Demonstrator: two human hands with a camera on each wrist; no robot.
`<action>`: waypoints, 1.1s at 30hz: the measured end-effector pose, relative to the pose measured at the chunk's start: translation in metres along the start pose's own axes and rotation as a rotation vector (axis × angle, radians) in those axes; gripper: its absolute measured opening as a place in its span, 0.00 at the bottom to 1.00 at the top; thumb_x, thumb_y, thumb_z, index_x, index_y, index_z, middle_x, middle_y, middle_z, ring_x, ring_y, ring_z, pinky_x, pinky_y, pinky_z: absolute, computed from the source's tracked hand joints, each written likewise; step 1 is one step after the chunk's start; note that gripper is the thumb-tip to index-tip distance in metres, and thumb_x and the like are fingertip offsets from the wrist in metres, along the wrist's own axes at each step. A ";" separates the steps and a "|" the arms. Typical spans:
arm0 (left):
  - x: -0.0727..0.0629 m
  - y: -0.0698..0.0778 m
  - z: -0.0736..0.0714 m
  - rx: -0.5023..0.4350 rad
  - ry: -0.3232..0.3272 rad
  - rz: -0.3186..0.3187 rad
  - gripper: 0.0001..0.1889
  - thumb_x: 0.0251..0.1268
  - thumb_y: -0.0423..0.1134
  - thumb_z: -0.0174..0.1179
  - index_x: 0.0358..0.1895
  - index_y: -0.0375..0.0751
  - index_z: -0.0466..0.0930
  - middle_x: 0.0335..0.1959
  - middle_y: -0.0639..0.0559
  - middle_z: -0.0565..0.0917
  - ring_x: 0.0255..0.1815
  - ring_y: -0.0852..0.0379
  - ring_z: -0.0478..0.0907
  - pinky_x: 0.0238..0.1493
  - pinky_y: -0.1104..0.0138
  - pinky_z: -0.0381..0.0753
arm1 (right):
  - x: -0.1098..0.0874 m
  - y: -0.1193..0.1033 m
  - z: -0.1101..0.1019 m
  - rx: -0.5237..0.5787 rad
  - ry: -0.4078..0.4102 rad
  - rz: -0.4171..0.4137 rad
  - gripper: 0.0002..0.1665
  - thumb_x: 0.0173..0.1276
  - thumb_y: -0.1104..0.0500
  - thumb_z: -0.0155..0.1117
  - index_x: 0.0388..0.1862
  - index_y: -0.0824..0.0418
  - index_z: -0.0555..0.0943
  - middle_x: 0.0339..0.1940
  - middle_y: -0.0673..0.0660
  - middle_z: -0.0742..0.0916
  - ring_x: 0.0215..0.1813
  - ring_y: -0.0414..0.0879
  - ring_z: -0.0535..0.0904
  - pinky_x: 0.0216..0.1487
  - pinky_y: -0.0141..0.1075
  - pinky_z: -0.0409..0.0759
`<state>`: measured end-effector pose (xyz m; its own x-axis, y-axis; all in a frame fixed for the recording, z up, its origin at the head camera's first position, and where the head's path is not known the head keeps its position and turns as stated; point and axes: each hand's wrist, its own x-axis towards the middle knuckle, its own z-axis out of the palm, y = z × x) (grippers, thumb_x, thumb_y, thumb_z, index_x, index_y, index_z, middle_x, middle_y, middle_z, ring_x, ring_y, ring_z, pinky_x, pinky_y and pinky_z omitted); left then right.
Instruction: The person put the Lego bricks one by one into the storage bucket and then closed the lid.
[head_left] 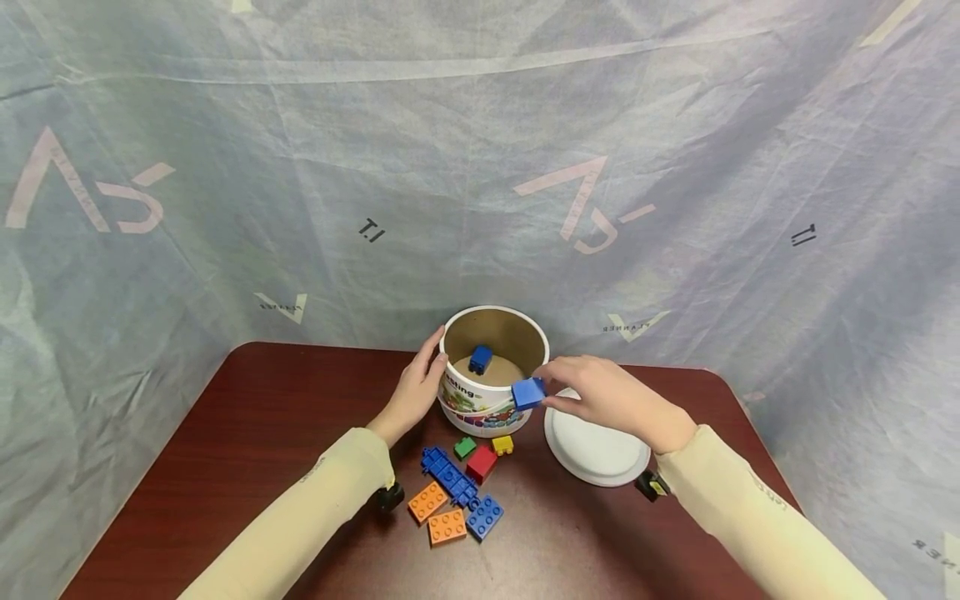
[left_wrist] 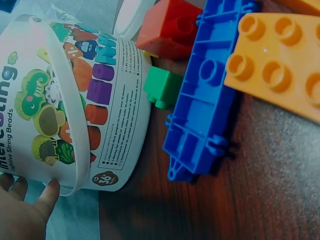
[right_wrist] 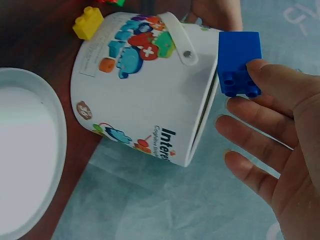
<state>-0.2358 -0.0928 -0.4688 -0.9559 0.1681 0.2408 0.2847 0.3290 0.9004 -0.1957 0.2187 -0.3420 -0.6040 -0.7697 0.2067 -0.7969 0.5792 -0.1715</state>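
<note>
Blocks [head_left: 427,502] lie on a reddish-brown table [head_left: 300,433] before grey cloth [head_left: 450,183].

I could enter the open mouth of the bucket [head_left: 480,422]; around it the lid [head_left: 597,450] blocks four o'clock, bricks [head_left: 450,478] seven, left hand [head_left: 417,387] nine.

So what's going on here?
A person's right hand pinches a blue block by the rim of a white bucket, while the left hand rests against the bucket's side. Another blue block lies inside. On the table are two orange blocks, a red block, a green block, a yellow block, a studded blue block and a long blue piece; a white lid lies to the right.
</note>
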 end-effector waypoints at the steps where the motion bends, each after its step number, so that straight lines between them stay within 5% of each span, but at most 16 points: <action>1: 0.000 0.000 0.000 0.000 0.001 -0.006 0.30 0.87 0.47 0.45 0.86 0.54 0.52 0.84 0.47 0.58 0.82 0.43 0.57 0.78 0.43 0.61 | 0.002 0.001 -0.001 0.003 0.001 0.001 0.18 0.69 0.57 0.75 0.56 0.57 0.85 0.46 0.50 0.89 0.43 0.42 0.86 0.45 0.40 0.86; 12: 0.001 0.000 0.000 -0.035 0.022 -0.025 0.35 0.82 0.50 0.55 0.85 0.52 0.55 0.83 0.44 0.60 0.76 0.41 0.69 0.68 0.46 0.75 | 0.027 0.011 -0.009 0.001 0.028 -0.023 0.19 0.70 0.58 0.75 0.57 0.61 0.84 0.47 0.54 0.89 0.40 0.45 0.86 0.43 0.40 0.86; 24: -0.001 0.002 0.002 -0.046 0.037 -0.037 0.36 0.81 0.48 0.57 0.85 0.50 0.54 0.83 0.42 0.60 0.78 0.40 0.65 0.70 0.44 0.72 | 0.063 0.021 -0.015 -0.031 -0.012 0.069 0.14 0.71 0.57 0.73 0.52 0.61 0.85 0.44 0.55 0.89 0.41 0.51 0.85 0.43 0.45 0.84; 33: 0.000 0.001 0.005 -0.081 0.043 -0.017 0.35 0.81 0.47 0.57 0.85 0.49 0.55 0.83 0.41 0.60 0.76 0.39 0.68 0.69 0.43 0.72 | 0.084 0.033 -0.005 -0.051 -0.076 0.117 0.15 0.72 0.55 0.72 0.53 0.61 0.85 0.42 0.55 0.89 0.39 0.46 0.83 0.44 0.45 0.84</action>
<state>-0.2355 -0.0881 -0.4692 -0.9633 0.1228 0.2387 0.2631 0.2554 0.9304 -0.2727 0.1749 -0.3260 -0.6920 -0.7128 0.1141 -0.7215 0.6780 -0.1402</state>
